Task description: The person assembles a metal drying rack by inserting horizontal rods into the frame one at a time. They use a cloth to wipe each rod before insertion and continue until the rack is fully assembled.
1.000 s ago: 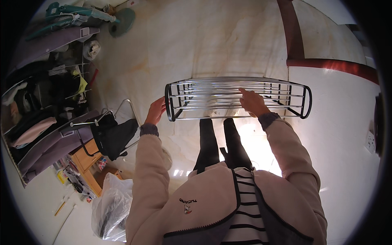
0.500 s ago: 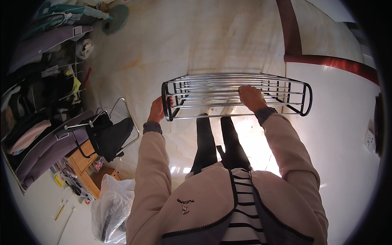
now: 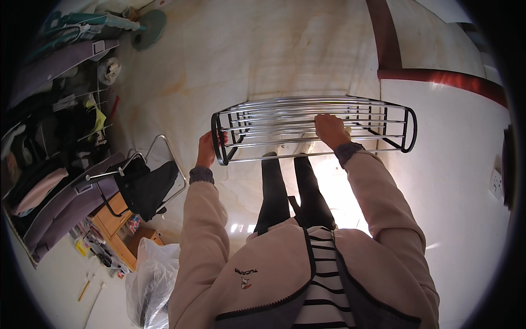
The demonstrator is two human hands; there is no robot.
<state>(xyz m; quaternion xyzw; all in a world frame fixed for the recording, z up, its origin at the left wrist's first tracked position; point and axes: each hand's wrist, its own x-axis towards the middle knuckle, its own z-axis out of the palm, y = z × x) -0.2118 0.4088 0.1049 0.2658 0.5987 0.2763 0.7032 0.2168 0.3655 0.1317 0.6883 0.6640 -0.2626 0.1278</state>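
A multi-tier metal rack [image 3: 279, 105], with shiny chrome bars and black end frames, stands in front of my legs. My left hand [image 3: 206, 150] is closed around its left end frame; the fingertips show just inside the frame. Near the middle of the rack, slightly right, my right hand [image 3: 330, 130] is closed on one of the chrome bars, with the fingers curled over it and partly hidden. My feet are partly visible through the bars.
At the left, a folding chair [image 3: 174, 164] with a black cloth stands near shelves of clothes [image 3: 41, 192]. A wooden cabinet [image 3: 112, 216] and a clear plastic bag [image 3: 153, 274] are lower left. A green fan [image 3: 150, 30] lies at the upper left. The white wall [image 3: 438, 153] is to the right.
The rack sits very slightly further left in the view, its left end a little lower. Both hands have shifted slightly left with it and keep their hold.
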